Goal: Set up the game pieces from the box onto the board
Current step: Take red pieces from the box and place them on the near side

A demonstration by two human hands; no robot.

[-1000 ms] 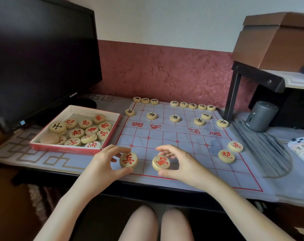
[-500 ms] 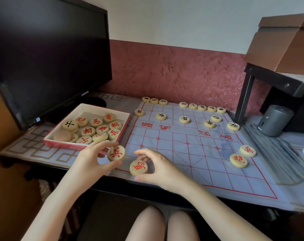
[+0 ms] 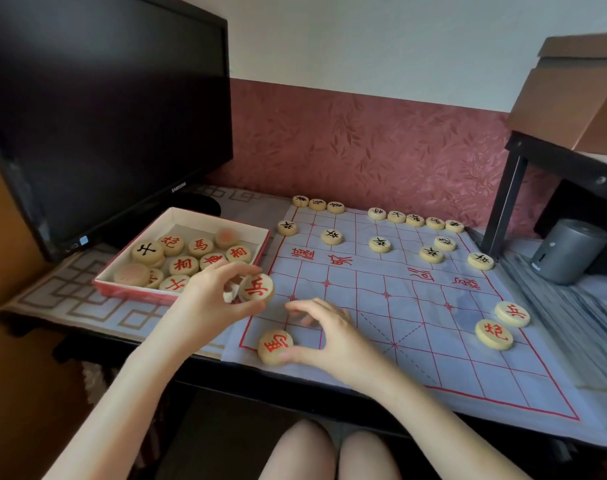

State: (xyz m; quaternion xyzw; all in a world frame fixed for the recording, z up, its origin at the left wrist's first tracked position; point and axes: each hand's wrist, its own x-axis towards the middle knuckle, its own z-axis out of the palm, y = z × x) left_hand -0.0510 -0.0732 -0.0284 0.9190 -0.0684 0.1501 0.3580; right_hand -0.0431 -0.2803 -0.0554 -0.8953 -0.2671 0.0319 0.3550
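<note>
The paper board with a red grid lies on the desk. My left hand grips a round wooden red soldier piece, held tilted just above the board's left edge. A red horse piece lies flat on the near left corner of the board. My right hand arches beside it with fingers spread, and only the thumb touches its rim. The white and red box to the left holds several pieces. Black pieces line the far side. A red soldier and a red cannon sit on the board at the right.
A black monitor stands behind the box. At the right are a black shelf leg, a grey cylinder and a cardboard box on top. The desk's front edge runs just below the board, with my knees under it.
My right hand carried the red horse piece left, set it flat near the board's near left corner and spread its fingers. My left hand kept its soldier piece and drifted toward the left edge.
</note>
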